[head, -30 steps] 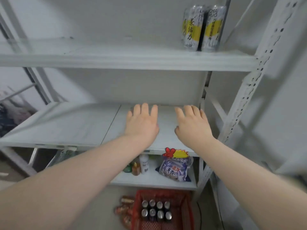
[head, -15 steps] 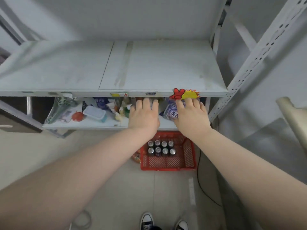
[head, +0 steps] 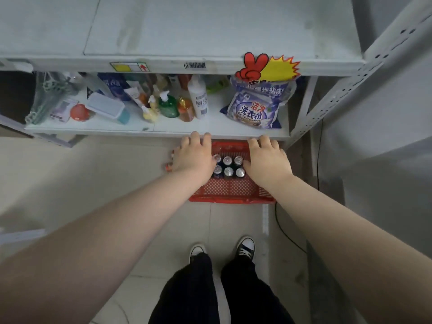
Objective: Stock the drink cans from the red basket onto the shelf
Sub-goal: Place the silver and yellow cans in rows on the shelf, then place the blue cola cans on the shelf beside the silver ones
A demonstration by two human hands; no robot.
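the left hand (head: 192, 157) and right hand (head: 266, 160) hover, fingers loose and holding nothing, over the red perforated plastic basket (head: 231, 191), flanking the silver-topped dark drink cans (head: 228, 166) packed at its far end, likely to lift one each to the grey metal shelf (head: 210, 31) above it.

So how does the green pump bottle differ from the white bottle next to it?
The green pump bottle is short and squat; the white bottle is tall and slim. The green one has a pump head; the white one bears a printed label. Both stand on the lower shelf.
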